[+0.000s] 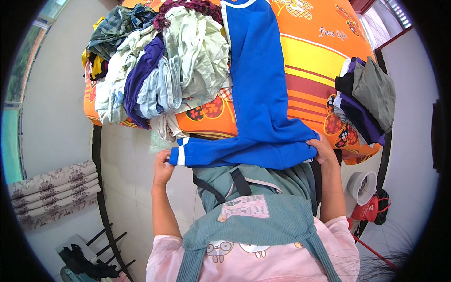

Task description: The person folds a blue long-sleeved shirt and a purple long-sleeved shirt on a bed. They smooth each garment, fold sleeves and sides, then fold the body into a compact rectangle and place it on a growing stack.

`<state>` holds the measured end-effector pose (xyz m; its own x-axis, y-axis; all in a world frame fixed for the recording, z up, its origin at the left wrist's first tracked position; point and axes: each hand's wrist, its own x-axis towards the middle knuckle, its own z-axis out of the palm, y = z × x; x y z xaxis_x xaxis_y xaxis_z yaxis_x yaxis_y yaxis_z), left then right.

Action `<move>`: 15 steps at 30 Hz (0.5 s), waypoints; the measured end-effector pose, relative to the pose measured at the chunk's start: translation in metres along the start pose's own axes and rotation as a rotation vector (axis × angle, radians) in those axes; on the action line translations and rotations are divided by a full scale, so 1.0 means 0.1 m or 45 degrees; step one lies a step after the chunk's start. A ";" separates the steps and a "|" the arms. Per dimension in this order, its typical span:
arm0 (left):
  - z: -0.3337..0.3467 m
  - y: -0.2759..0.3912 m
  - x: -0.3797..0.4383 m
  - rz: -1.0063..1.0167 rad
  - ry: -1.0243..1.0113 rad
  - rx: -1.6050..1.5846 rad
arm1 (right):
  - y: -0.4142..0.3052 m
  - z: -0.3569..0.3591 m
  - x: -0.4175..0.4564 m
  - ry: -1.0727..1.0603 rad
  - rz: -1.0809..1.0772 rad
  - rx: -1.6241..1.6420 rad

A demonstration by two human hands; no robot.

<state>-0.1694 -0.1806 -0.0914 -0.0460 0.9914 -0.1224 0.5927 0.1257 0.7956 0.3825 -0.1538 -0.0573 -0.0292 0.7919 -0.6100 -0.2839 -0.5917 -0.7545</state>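
A blue garment with white trim (259,81) lies over the edge of a bed with an orange patterned cover (310,63). Its lower part is folded sideways across my waist. My left hand (164,167) grips the white-striped end of that part, and my right hand (322,149) pinches the fabric at its opposite end. To the left on the bed is a rumpled heap of clothes, with pale green cloth (201,53) and a purple garment (142,79). A stack of folded clothes, a grey one (375,91) on top, sits at the bed's right edge.
A white bucket (362,188) and a red bag (365,210) stand on the floor at right. At lower left is a dark rack (111,243) beside black cloth (82,262). A folded patterned blind or curtain (54,192) hangs at the left wall.
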 end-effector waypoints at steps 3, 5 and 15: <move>0.04 0.12 -0.04 -0.038 -0.148 0.232 | -0.02 0.04 -0.01 0.001 -0.005 0.015; 0.06 0.36 -0.03 0.107 -0.127 0.368 | 0.01 0.00 0.00 -0.007 -0.013 0.019; -0.13 0.66 -0.11 -0.260 0.074 -0.281 | 0.03 -0.04 -0.01 -0.012 -0.040 -0.011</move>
<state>-0.1407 -0.1831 -0.0297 -0.1956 0.9445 -0.2638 0.3779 0.3208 0.8685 0.3860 -0.1568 -0.0600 -0.0298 0.8114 -0.5837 -0.2764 -0.5679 -0.7753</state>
